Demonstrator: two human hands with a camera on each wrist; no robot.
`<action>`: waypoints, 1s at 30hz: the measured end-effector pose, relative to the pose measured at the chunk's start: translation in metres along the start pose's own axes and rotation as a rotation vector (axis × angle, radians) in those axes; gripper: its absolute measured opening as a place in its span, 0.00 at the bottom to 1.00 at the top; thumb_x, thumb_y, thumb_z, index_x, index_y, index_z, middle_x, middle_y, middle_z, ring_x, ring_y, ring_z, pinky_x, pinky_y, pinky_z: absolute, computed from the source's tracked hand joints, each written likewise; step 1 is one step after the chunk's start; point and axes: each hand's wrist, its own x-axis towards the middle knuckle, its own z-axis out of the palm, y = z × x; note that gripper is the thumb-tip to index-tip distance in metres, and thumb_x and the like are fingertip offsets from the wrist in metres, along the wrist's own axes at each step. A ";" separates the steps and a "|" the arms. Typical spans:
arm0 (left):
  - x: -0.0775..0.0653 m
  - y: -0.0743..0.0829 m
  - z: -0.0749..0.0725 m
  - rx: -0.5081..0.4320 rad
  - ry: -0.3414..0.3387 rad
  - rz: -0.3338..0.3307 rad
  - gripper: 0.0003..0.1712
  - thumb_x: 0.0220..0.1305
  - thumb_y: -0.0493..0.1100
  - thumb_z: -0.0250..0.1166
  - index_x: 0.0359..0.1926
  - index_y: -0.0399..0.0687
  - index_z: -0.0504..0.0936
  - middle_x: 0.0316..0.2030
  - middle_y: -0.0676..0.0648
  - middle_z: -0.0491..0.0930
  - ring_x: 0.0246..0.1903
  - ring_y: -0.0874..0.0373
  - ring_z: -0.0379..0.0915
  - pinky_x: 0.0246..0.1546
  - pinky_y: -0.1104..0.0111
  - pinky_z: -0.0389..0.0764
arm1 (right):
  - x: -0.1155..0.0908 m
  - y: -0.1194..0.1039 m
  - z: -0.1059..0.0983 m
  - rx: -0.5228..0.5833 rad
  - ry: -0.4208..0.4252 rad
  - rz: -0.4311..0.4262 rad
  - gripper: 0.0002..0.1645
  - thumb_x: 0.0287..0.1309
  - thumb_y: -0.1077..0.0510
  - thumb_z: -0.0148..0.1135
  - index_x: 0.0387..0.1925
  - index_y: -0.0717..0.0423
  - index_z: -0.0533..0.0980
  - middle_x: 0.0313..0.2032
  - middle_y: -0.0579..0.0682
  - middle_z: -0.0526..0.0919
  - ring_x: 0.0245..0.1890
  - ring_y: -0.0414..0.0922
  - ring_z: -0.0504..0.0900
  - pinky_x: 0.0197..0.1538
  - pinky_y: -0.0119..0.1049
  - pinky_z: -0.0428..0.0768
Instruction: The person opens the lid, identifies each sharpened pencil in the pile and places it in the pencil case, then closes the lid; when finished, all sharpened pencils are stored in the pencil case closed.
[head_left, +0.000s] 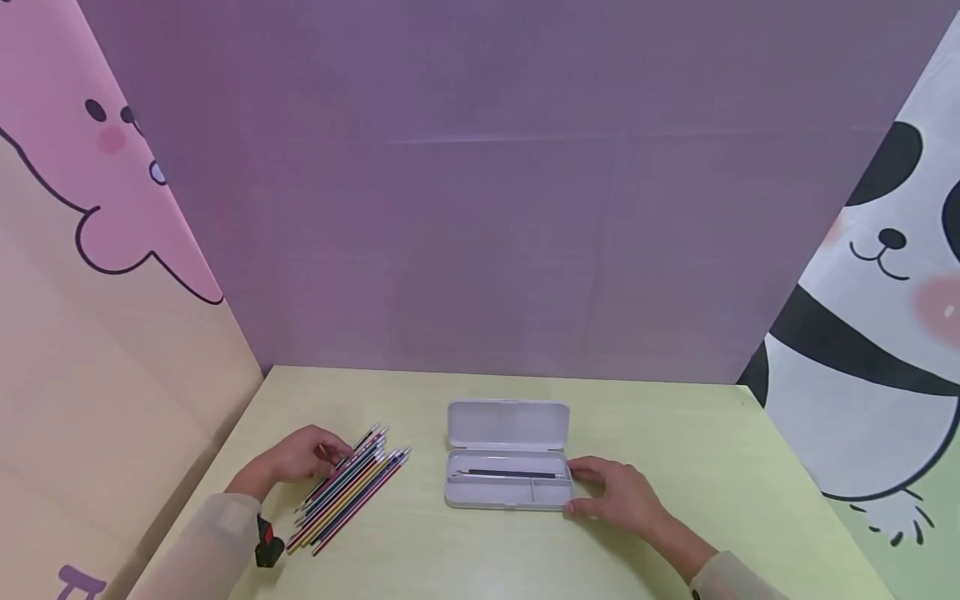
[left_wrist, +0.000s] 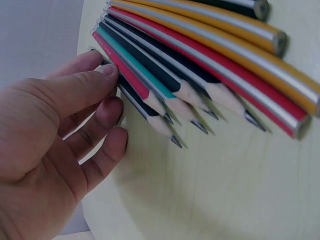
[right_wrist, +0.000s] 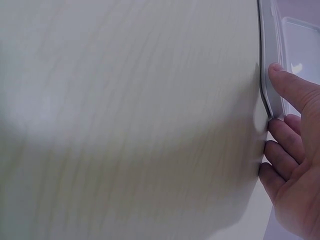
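A pile of striped pencils [head_left: 348, 492] lies on the table at the left, black, red, green and yellow ones side by side. At its outer edge my left hand [head_left: 311, 452] pinches a black pencil [left_wrist: 137, 100] between thumb and index finger. The other fingers are bent below it; the pencil's far end is partly hidden. Near the middle stands a white pencil case [head_left: 487, 505], its lid [head_left: 508, 425] raised back. One dark pencil [head_left: 510, 473] lies in the long rear compartment. My right hand [head_left: 618, 496] holds the case's right end, with the thumb at the front corner.
The pale wooden table [head_left: 675, 425] meets a purple backdrop [head_left: 487, 208] at its far edge. Side panels with a pink cartoon figure [head_left: 52, 92] and a panda [head_left: 855, 350] flank it. A black and red device [head_left: 268, 543] sits at the left wrist.
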 end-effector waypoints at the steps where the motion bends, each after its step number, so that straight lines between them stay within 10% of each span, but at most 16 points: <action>1: 0.000 -0.001 0.000 0.011 0.004 0.004 0.17 0.61 0.27 0.67 0.52 0.36 0.87 0.37 0.42 0.83 0.35 0.55 0.73 0.29 0.69 0.76 | 0.000 0.000 0.000 0.000 0.001 -0.001 0.41 0.39 0.42 0.84 0.57 0.46 0.82 0.49 0.40 0.90 0.61 0.55 0.82 0.63 0.57 0.75; 30: -0.003 0.001 0.007 0.087 0.232 -0.027 0.21 0.60 0.30 0.68 0.56 0.37 0.84 0.34 0.48 0.81 0.31 0.56 0.75 0.31 0.66 0.78 | 0.001 0.001 0.001 -0.007 0.006 0.014 0.40 0.39 0.41 0.84 0.57 0.43 0.83 0.50 0.40 0.89 0.61 0.55 0.82 0.62 0.57 0.76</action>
